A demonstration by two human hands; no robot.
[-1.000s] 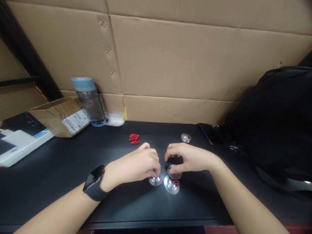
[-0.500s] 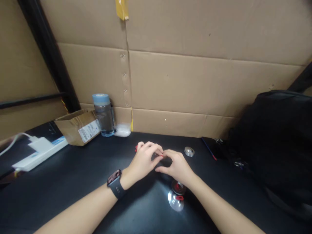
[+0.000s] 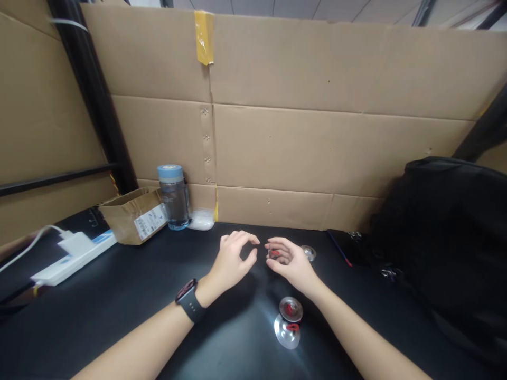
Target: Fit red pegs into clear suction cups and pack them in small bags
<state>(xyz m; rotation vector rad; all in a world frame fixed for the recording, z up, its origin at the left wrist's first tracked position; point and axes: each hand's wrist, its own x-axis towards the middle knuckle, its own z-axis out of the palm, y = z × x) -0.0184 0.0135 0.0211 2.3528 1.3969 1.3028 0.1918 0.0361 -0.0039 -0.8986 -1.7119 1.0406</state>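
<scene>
My left hand [image 3: 233, 260], with a black smartwatch [image 3: 189, 299] on its wrist, hovers over the black table [image 3: 119, 301]. Its thumb and fingers are curved apart and hold nothing. A short gap to its right, my right hand [image 3: 290, 263] pinches a small metal disc with a red part [image 3: 273, 252] at its fingertips. Two more metal discs lie on the table nearer to me. One disc [image 3: 291, 309] has red in its middle, and the other disc [image 3: 287, 332] carries a red clip. A third metal disc [image 3: 309, 252] lies just behind my right hand.
A blue-capped water bottle [image 3: 173, 196], a small cardboard box [image 3: 133, 214] and a white plastic bag [image 3: 201, 219] stand against the cardboard wall [image 3: 301, 148]. A white power strip with a charger [image 3: 73, 252] lies at the left. A black backpack [image 3: 447, 232] fills the right, with a pen [image 3: 339, 247] beside it.
Both hands left the two discs on the table and moved away from me. They met, then parted: the left hand opened, the right kept a small disc. The view tilted upward.
</scene>
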